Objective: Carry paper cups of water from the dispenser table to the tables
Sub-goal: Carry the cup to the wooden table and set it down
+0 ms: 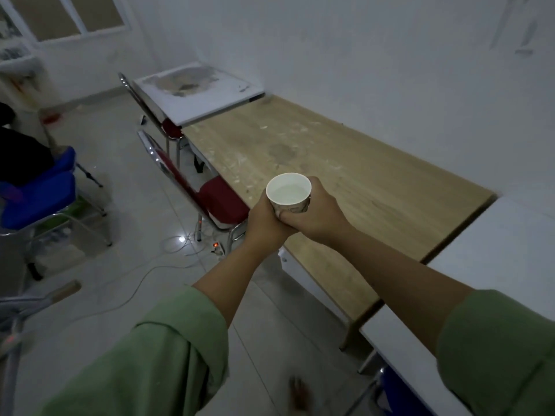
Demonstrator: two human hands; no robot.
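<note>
Two hands grip a single paper cup (289, 192), held upright in the air over the near edge of the wooden counter (345, 181). The left hand (264, 219) wraps the cup's left side and base; the right hand (316, 216) closes round the right side, its fingers overlapping those of the left beneath the cup. The cup is a tapered white cone with a round rolled rim and a faint print on its outer wall, too small to read. Clear water fills it to a little below the rim.

The wooden counter is long and rectangular, with a pale grain finish, scuffed with light scratches and bearing one dark round stain near its middle. It stands against a plain white wall. A white counter (198, 91) abuts its far end, its top badly worn, with brown patches where the surface has peeled. Another white counter (510, 250), smooth, abuts the near end.

Both forearms emerge from loose green sleeves (168, 355) of soft folded cloth. Two chairs with chrome tube frames and red padded seats (223, 202) are drawn up at the wooden counter's left side. Pale glossy tiles cover the floor (120, 265), crossed by a thin white cable (144, 274).
</note>
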